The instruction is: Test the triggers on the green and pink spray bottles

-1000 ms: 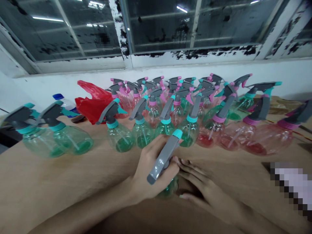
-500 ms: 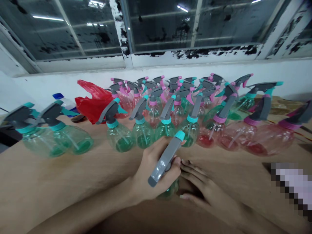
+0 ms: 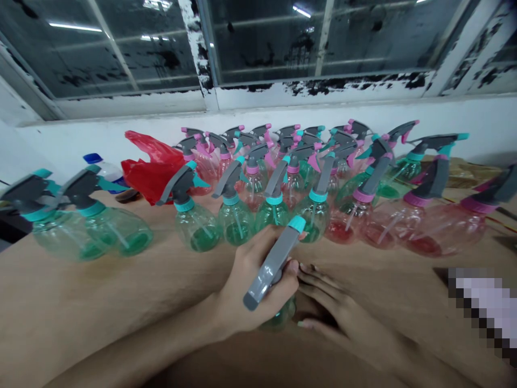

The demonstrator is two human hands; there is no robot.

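Note:
My left hand (image 3: pixel 247 288) is wrapped round the neck of a green spray bottle (image 3: pixel 272 267) with a grey trigger head and a turquoise nozzle. The bottle stands close to me on the table, its head slanting up to the right. Most of its body and collar is hidden by my fingers. Just right of it lies my right hand (image 3: pixel 341 307), fingers stretched out and low over the tabletop. Its fingertips come near the left hand's fingers; whether they touch the bottle, I cannot tell. Beyond my hands runs a front row of green spray bottles (image 3: pixel 236 223) and pink spray bottles (image 3: pixel 375 229).
More spray bottles crowd behind the front row, below the window (image 3: pixel 323 48). A red plastic bag (image 3: pixel 149 167) and a blue-capped bottle (image 3: pixel 105 170) are at the back left. Brown packaging (image 3: pixel 464 172) lies at the back right, and a pixelated object (image 3: pixel 484 307) at the right edge.
The view has shifted very slightly. Both hands and the held spray bottle stay in nearly the same place.

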